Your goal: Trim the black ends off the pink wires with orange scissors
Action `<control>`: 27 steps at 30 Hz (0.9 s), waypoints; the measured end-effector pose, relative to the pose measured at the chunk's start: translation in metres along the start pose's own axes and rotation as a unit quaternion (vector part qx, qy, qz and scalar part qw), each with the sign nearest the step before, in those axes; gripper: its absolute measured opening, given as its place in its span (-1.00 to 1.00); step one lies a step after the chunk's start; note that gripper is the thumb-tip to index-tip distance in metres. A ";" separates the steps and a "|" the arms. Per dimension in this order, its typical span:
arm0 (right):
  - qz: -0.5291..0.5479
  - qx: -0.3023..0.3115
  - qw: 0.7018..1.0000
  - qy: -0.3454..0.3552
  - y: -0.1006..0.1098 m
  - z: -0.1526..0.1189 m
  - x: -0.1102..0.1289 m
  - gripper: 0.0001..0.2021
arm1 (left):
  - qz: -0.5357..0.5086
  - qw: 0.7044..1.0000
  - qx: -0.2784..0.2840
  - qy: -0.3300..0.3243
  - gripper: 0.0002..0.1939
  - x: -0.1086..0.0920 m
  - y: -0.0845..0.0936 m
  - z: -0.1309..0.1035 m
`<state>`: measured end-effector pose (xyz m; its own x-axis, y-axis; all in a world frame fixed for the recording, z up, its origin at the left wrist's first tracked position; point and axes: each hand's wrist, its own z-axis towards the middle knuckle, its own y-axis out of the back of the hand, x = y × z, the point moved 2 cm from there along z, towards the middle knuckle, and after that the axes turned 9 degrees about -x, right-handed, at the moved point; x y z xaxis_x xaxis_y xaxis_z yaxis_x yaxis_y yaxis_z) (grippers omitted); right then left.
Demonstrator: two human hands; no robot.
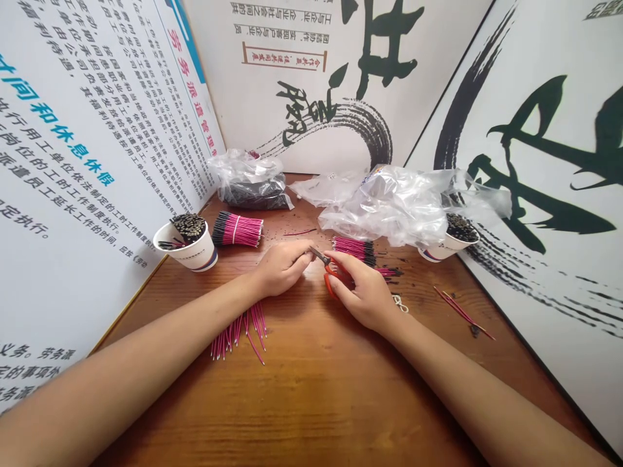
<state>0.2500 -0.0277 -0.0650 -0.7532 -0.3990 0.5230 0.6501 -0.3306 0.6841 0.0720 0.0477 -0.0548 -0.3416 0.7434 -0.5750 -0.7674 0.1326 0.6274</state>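
My right hand (365,292) is closed round the red handles of a small pair of scissors (328,264). The blades point to the left and meet the fingertips of my left hand (285,269). Those left fingers are pinched together, and whatever they hold is too small to make out. Beneath my left forearm, loose pink wires (243,329) with silvery tips fan out on the table. More pink wires with black ends (353,248) lie behind my right hand, partly hidden by it.
A banded bundle of pink wires (243,230) lies beside a paper cup (202,255) filled with black pieces. Another cup (438,253) stands at the right under clear plastic bags (389,204). A bag with dark contents (253,191) sits behind. Printed panels (302,130) enclose the table.
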 end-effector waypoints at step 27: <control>-0.011 -0.068 0.998 0.014 0.000 -0.002 0.002 -0.69 | -0.308 0.930 0.025 0.198 -0.61 0.019 -0.004 0.007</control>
<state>0.2484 -0.0300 -0.0651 -0.7654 -0.4129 0.4937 0.6428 -0.4519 0.6186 0.0727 0.0655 -0.0646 -0.0264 0.2178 -0.9756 -0.8604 0.4919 0.1331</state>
